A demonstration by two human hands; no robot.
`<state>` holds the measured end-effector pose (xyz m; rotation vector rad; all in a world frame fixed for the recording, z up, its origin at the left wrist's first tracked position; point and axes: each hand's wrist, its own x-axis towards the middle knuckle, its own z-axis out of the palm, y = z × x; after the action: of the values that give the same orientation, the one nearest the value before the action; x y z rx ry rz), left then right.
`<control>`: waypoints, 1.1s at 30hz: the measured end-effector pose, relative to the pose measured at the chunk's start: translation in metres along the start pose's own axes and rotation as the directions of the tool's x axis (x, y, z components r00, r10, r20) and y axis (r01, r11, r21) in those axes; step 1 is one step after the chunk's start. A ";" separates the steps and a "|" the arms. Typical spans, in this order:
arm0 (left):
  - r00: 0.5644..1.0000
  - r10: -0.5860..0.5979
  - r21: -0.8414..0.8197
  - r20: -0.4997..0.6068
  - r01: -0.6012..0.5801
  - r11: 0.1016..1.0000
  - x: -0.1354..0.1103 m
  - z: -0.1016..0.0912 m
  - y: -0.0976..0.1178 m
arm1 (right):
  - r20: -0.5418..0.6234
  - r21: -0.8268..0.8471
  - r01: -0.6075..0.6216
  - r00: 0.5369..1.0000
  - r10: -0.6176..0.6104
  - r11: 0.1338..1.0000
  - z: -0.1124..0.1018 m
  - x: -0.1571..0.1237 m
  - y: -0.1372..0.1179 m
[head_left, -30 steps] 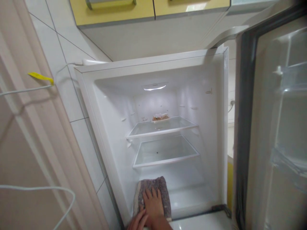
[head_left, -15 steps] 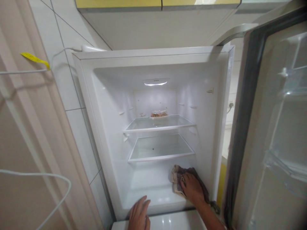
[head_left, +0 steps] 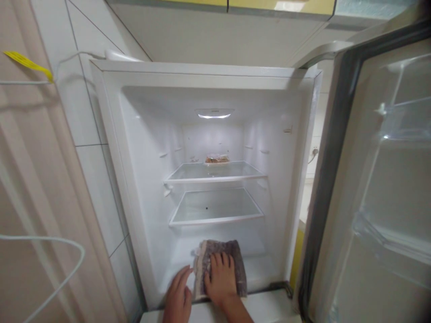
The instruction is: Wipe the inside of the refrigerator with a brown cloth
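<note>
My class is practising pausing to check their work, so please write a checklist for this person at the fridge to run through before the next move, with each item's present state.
1. Right hand on the cloth: ok, palm down on it.
2. Left hand off the cloth: cannot tell; its fingertips are very close to the cloth's edge.
3. Door open: ok.
4. Light on: ok.
5. Upper shelf bare: not ok, a packet sits towards its back.
6. Floor clean beneath the cloth: cannot tell, the cloth hides it.
</note>
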<state>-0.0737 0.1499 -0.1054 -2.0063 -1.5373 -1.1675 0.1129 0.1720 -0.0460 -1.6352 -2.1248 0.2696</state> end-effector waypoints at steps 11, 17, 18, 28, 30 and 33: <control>0.988 0.142 0.178 0.055 -0.150 0.973 0.004 -0.018 -0.028 | 0.092 0.178 0.332 0.932 -0.352 0.926 0.014 -0.014 -0.012; 0.982 0.180 0.283 0.057 -0.188 0.941 0.002 -0.005 -0.030 | -0.140 -0.150 -0.145 0.982 0.124 0.978 -0.010 -0.027 0.095; 0.977 0.202 0.302 0.068 -0.213 0.929 0.003 -0.003 -0.030 | -0.173 -0.192 -0.199 0.971 0.167 0.961 -0.014 -0.026 0.106; 0.934 0.320 0.379 0.156 -0.356 0.854 0.007 0.001 -0.030 | -0.106 -0.248 -0.233 0.971 0.213 0.940 -0.012 0.044 0.120; 0.935 0.309 0.371 0.177 -0.354 0.858 0.007 0.001 -0.031 | -0.079 -0.242 -0.200 0.979 0.186 0.949 -0.010 0.068 0.128; 0.929 0.295 0.353 0.224 -0.359 0.864 0.005 0.006 -0.036 | -0.068 -0.237 -0.157 0.987 0.144 0.959 -0.004 0.104 0.142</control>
<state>-0.1042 0.1693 -0.1123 -2.0140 -1.2989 -0.5252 0.2168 0.3104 -0.0773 -1.9244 -2.0637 0.0141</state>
